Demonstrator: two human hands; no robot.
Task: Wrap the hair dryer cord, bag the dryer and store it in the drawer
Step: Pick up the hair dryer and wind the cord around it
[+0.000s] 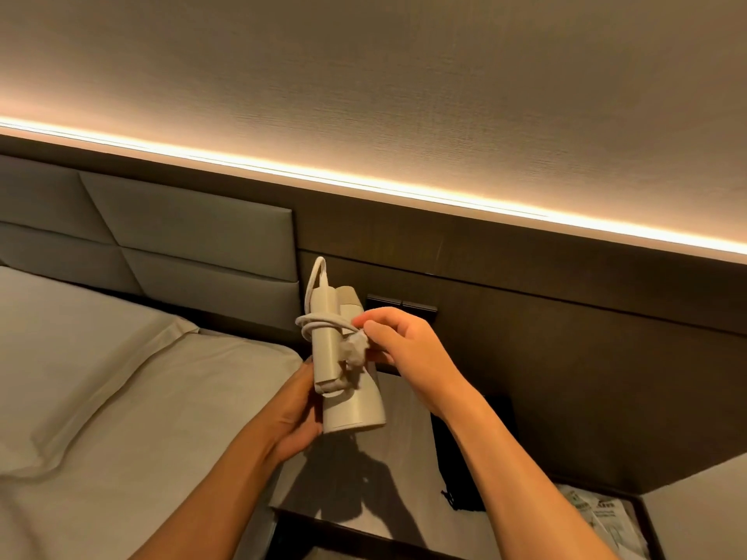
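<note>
We judge the cord-wrapping step nearly done; next the loose end needs tucking. Our left hand [297, 414] is curled round the folded hair dryer [347, 381], held up beside the bed [121, 377]. Our right hand [398, 341] pinches the white cord [319, 321] looped round the handle.

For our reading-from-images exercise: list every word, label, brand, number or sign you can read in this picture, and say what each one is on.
No text here can be read.
Printed paper, bottom right: dark print on it, too small and blurred to read.
Dryer, held in the hands: no visible brand or label.
Wall switch panel: no markings that can be made out.
</note>
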